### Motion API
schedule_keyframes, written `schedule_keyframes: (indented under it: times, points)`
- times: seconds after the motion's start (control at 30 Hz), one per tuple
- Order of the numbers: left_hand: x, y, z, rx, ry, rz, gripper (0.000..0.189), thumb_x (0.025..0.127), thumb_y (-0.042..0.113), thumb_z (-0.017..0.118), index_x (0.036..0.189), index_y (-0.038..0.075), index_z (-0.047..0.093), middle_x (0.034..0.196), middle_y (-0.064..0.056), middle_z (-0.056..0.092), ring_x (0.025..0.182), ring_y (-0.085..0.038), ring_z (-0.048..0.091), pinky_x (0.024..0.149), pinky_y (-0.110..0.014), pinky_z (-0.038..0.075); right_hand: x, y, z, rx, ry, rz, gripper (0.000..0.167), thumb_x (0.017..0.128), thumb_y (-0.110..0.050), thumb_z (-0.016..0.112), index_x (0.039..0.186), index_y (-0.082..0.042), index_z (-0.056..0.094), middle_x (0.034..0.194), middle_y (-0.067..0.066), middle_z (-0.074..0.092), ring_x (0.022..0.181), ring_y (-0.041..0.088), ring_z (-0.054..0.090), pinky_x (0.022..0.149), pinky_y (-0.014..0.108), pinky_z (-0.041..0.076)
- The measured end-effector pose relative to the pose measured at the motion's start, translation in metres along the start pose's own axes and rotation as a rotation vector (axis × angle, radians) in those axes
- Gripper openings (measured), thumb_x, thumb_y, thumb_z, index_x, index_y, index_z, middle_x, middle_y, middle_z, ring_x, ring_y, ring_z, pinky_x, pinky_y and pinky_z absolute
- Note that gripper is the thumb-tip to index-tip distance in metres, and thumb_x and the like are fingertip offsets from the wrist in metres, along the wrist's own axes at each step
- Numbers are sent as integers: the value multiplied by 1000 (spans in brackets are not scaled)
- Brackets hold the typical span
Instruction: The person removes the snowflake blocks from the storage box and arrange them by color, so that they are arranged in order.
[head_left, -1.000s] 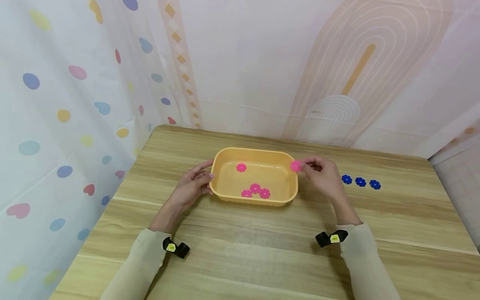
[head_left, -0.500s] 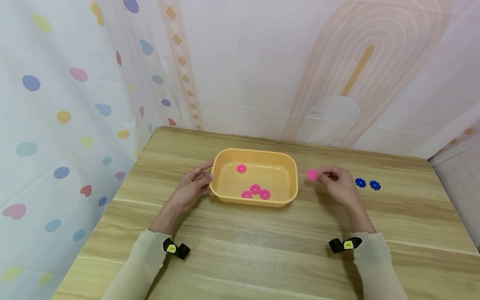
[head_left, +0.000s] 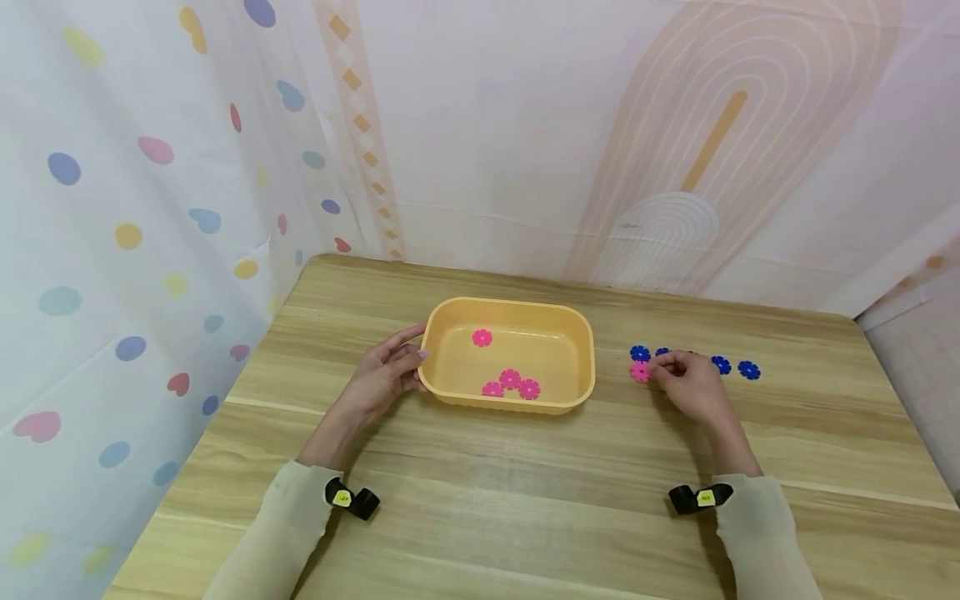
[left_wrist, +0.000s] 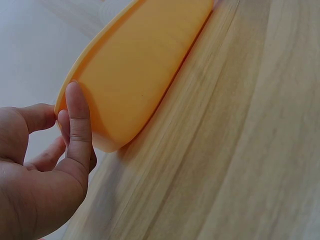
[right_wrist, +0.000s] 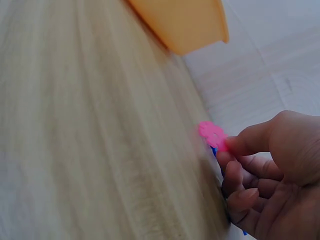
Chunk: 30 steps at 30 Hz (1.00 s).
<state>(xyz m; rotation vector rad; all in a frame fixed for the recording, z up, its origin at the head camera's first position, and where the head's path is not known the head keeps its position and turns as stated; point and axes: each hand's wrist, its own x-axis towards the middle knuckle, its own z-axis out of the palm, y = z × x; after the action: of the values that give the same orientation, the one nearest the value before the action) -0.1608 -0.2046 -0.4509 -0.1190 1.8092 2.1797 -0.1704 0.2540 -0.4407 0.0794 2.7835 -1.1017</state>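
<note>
In the head view my left hand [head_left: 386, 371] grips the left end of a yellow-orange plastic tub [head_left: 585, 354], thumb at the rim. The left wrist view shows fingers against the tub's outer wall [left_wrist: 135, 70]. Inside lie several pink flower-shaped plastic discs, one [head_left: 482, 337] apart from a cluster [head_left: 510, 379] near the front wall. My right hand [head_left: 693, 387] pinches another pink flower-shaped disc [right_wrist: 211, 134] between thumb and fingertips, just in front of the leftmost blue disc [head_left: 640, 353]. The hand partly hides the blue row.
Blue flower-shaped discs, among them one [head_left: 721, 365] and the rightmost one [head_left: 749, 370], lie in a row on the wooden table [head_left: 480, 500]. A patterned curtain [head_left: 480, 150] hangs behind the table's back edge, and a dotted one [head_left: 150, 292] along the left.
My right hand has carried the pink disc from the tub's right rim rightward and down, in front of the blue row. The left hand and tub have stayed put.
</note>
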Motion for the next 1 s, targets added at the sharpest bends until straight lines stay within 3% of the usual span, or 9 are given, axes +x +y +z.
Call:
schedule_keyframes:
  times: [0.2, 1.0]
  points:
    - [-1, 0, -1, -1, -5, 3, 57, 104, 7, 58, 157, 10, 40, 103, -6, 59, 70, -10, 63, 64, -22, 62, 0, 0, 1, -60, 14, -7, 24, 103, -20, 60, 110, 0, 71, 105, 20, 70, 92, 28, 60, 73, 28, 46]
    - [-1, 0, 1, -6, 2, -4, 56, 104, 8, 58, 157, 11, 41, 106, -7, 59, 70, -10, 64, 64, -23, 62, -2, -5, 5, -115, 6, -13, 20, 100, -14, 59, 105, 2, 68, 94, 17, 66, 81, 26, 56, 66, 28, 44]
